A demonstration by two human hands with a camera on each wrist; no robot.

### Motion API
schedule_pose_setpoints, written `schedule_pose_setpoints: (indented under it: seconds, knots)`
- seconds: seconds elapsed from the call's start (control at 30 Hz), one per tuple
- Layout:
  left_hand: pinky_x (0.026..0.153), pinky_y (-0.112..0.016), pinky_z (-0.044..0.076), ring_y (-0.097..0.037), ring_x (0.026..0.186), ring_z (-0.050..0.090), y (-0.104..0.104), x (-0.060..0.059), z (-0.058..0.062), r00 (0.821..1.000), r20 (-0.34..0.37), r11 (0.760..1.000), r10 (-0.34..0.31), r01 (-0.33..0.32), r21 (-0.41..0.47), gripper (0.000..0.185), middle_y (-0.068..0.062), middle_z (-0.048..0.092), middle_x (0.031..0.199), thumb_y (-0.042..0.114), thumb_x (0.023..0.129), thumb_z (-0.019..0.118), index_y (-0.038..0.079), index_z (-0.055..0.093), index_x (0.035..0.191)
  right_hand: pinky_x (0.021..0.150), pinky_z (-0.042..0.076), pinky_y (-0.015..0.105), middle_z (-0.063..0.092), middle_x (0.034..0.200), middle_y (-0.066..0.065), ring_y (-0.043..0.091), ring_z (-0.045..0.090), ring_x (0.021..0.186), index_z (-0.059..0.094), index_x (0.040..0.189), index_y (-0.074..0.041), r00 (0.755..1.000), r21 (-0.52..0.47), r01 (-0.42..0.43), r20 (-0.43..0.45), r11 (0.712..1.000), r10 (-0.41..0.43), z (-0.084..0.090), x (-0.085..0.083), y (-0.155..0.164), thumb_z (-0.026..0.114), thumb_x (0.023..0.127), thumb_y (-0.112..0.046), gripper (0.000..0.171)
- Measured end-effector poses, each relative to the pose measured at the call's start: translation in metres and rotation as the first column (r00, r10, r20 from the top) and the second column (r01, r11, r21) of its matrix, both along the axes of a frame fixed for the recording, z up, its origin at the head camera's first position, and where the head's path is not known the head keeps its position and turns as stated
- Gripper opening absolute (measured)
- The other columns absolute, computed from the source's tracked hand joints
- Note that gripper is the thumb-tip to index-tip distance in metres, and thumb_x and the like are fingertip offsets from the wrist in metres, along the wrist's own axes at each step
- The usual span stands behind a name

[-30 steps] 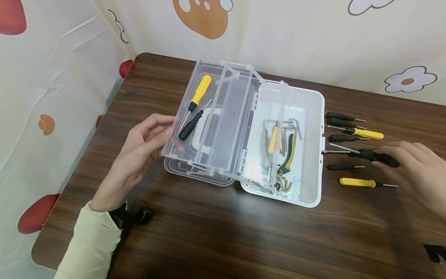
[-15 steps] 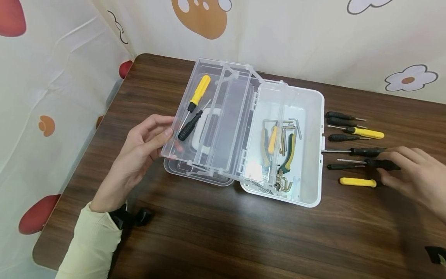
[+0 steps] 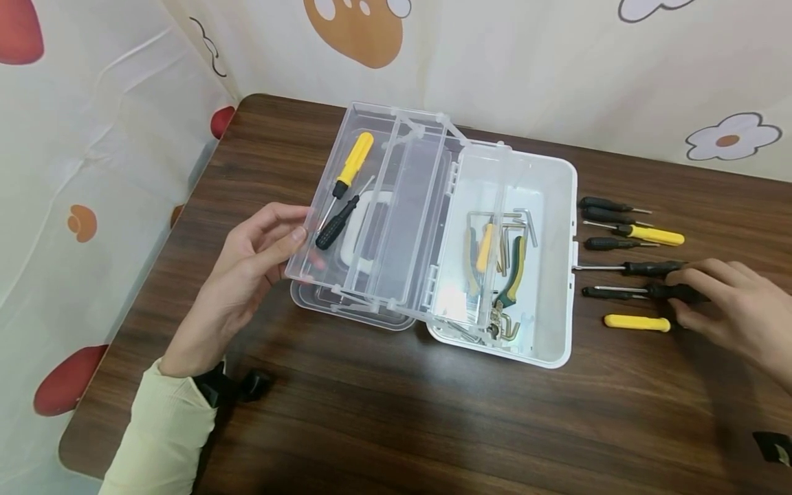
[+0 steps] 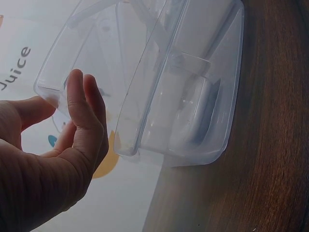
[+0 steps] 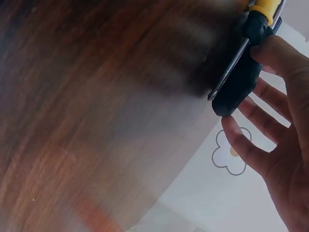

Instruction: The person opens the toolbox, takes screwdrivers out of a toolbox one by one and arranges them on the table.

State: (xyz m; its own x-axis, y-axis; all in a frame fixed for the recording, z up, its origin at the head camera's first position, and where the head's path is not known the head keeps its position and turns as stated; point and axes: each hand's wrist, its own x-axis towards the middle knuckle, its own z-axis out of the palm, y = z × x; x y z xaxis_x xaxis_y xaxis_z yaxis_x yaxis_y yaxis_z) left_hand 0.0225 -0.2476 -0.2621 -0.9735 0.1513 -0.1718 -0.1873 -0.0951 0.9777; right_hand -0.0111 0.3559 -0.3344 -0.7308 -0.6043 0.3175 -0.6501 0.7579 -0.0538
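Observation:
In the head view, my left hand [image 3: 247, 265] pinches the corner of a clear plastic tray [image 3: 405, 206] between thumb and fingers; the tray is folded out over the lid of a white toolbox [image 3: 551, 240]. A yellow screwdriver [image 3: 355, 161] and a small black one [image 3: 337, 227] lie in its left compartment. At the right, my right hand [image 3: 739, 302] grips a black-handled screwdriver [image 3: 671, 291] low at the table, its shaft pointing left. It overlaps a small black screwdriver [image 3: 597, 292]. A yellow screwdriver [image 3: 637, 322] lies just in front, its tip hidden by my hand.
Behind the gripped tool lie a long-shafted black screwdriver [image 3: 652, 268], a yellow one [image 3: 652, 236] and several small black ones [image 3: 606, 244]. The toolbox holds pliers [image 3: 512, 275], hex keys [image 3: 529, 223] and small metal parts. A patterned cloth [image 3: 526, 75] hangs behind the table [image 3: 383, 412].
My right hand has moved toward the front of the table with the black screwdriver, from across the long-shafted one to over the small black one. My left hand has stayed on the tray.

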Motion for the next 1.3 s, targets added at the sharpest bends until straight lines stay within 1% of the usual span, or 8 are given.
schedule_pose_setpoints:
  seconds: [0.17,0.37,0.5,0.6,0.77,0.83,1.0,1.3]
  knots:
    - [0.07,-0.028,0.062,-0.015,0.077,0.077,0.0,0.0,0.0,1.0,-0.001,1.0,0.001,-0.001,-0.001,0.024,-0.004,0.076,0.102,0.01,0.107,0.058,0.01,0.061,0.13,0.062,0.047,0.057,0.065,0.087,0.02,0.042,0.061,0.071,0.068,0.093,0.0,1.0,0.006,0.01,0.028,1.0,-0.01,0.002,0.001,-0.003,0.017,0.105,-0.069,0.086]
    - [0.07,-0.028,0.062,-0.015,0.077,0.077,0.0,0.0,0.0,1.0,0.003,1.0,-0.001,0.001,-0.009,0.024,-0.004,0.075,0.102,0.011,0.107,0.058,0.011,0.061,0.131,0.071,0.041,0.046,0.065,0.09,0.02,0.04,0.061,0.074,0.067,0.097,0.001,0.999,-0.005,0.025,0.034,1.0,-0.024,0.008,0.001,-0.007,0.018,0.104,-0.07,0.086]
    - [0.07,-0.028,0.062,-0.015,0.077,0.077,0.0,0.0,0.001,1.0,0.007,1.0,-0.001,0.001,-0.011,0.025,-0.004,0.075,0.102,0.011,0.106,0.059,0.011,0.061,0.131,0.075,0.036,0.038,0.066,0.091,0.019,0.038,0.061,0.076,0.067,0.097,0.001,1.0,-0.037,-0.005,0.006,0.999,0.005,0.013,-0.003,-0.012,0.023,0.107,-0.068,0.082]
    - [0.07,-0.028,0.062,-0.015,0.077,0.077,-0.001,0.0,0.001,1.0,0.008,1.0,-0.001,0.001,-0.012,0.025,-0.004,0.075,0.101,0.011,0.106,0.059,0.011,0.061,0.131,0.075,0.038,0.039,0.065,0.092,0.019,0.037,0.061,0.075,0.068,0.098,0.001,0.999,-0.04,-0.031,-0.009,0.999,0.031,0.018,-0.006,-0.019,0.023,0.108,-0.066,0.081]
    - [0.07,-0.027,0.062,-0.015,0.077,0.076,-0.001,0.0,0.002,1.0,0.011,1.0,-0.002,0.002,-0.01,0.025,-0.004,0.075,0.099,0.012,0.107,0.059,0.011,0.061,0.131,0.074,0.04,0.041,0.064,0.098,0.016,0.036,0.061,0.083,0.069,0.105,-0.002,1.0,-0.001,-0.024,0.018,1.0,0.024,0.031,-0.01,-0.037,0.02,0.107,-0.067,0.081]
    - [0.07,-0.027,0.062,-0.015,0.077,0.077,-0.001,0.0,0.002,1.0,0.013,1.0,-0.003,0.003,-0.008,0.025,-0.004,0.075,0.099,0.012,0.107,0.059,0.011,0.061,0.131,0.078,0.038,0.038,0.065,0.101,0.014,0.033,0.06,0.087,0.07,0.108,-0.005,0.998,-0.01,-0.046,0.036,0.999,0.046,0.039,-0.012,-0.046,0.021,0.108,-0.066,0.078]
    - [0.07,-0.027,0.062,-0.015,0.077,0.077,-0.001,0.0,0.002,1.0,0.011,1.0,-0.004,0.004,-0.005,0.025,-0.004,0.075,0.098,0.012,0.107,0.059,0.011,0.061,0.131,0.082,0.036,0.032,0.068,0.11,0.011,0.028,0.06,0.092,0.072,0.109,-0.007,0.985,-0.061,-0.167,0.032,0.984,0.17,0.059,-0.021,-0.071,0.029,0.111,-0.055,0.065]
    - [0.071,-0.027,0.062,-0.015,0.077,0.076,-0.001,0.0,0.002,1.0,0.015,1.0,-0.003,0.003,-0.011,0.024,-0.003,0.075,0.097,0.012,0.107,0.059,0.011,0.061,0.131,0.083,0.039,0.038,0.068,0.117,0.012,0.029,0.06,0.098,0.072,0.115,-0.008,0.952,-0.052,-0.303,0.035,0.951,0.305,0.085,-0.034,-0.119,0.029,0.113,-0.05,0.06]
